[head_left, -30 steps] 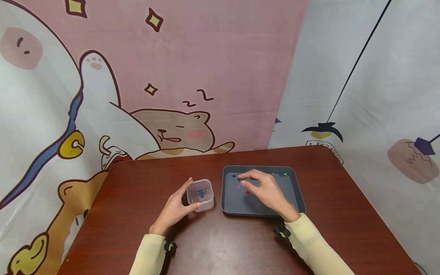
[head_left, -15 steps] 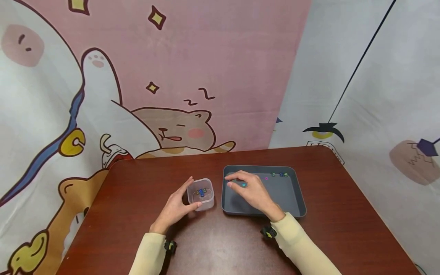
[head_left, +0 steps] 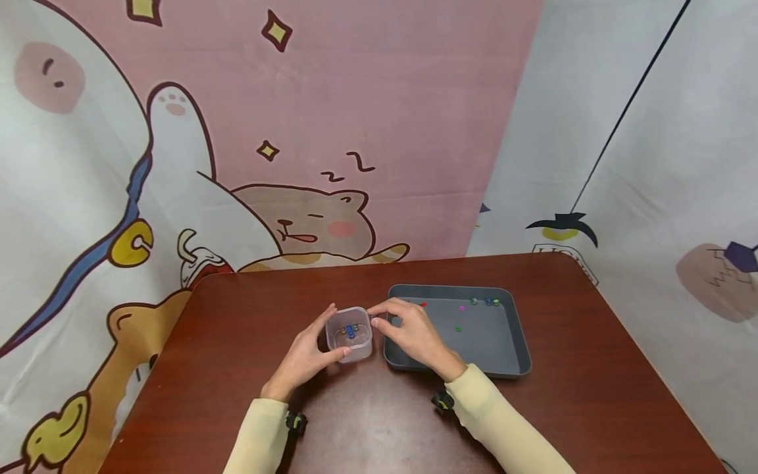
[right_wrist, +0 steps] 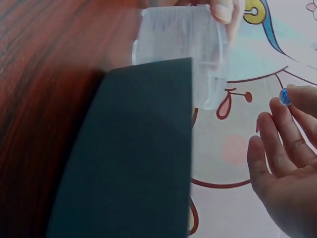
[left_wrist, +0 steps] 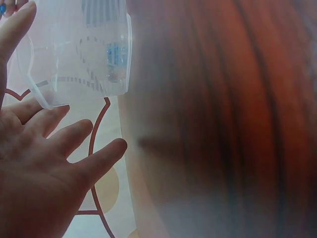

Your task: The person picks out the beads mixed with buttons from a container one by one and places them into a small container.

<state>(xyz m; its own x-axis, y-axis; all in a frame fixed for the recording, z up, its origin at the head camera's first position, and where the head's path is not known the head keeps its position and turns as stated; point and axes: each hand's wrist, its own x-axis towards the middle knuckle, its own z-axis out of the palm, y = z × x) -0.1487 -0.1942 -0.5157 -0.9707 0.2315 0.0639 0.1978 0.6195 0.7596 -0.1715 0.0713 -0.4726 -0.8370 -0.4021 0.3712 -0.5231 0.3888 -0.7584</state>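
Observation:
In the head view a small clear plastic box (head_left: 358,353) stands on the table with several blue and amber-coloured beads (head_left: 350,331) on its bottom. My left hand (head_left: 304,359) holds it from the left, thumb at the near side and forefinger at the far side. The other fingers of this left hand (left_wrist: 54,148) are spread below the box in the left wrist view. My right hand (head_left: 414,334) is at the box's right rim, over the tray's left edge. Between its thumb and fingertips it pinches a round blue bead (right_wrist: 284,97), clearest in the right wrist view.
A grey tray (head_left: 488,349) lies right of the box. In it are a red bead (head_left: 423,304), a pink bead (head_left: 462,308), a green bead (head_left: 458,329) and several more beads (head_left: 489,301) at the back right. A printed cloth (head_left: 438,131) hangs behind the brown table (head_left: 367,421).
My right hand has moved left from over the tray to the box's rim, taking hold of a blue bead on the way. The left hand has stayed at the box.

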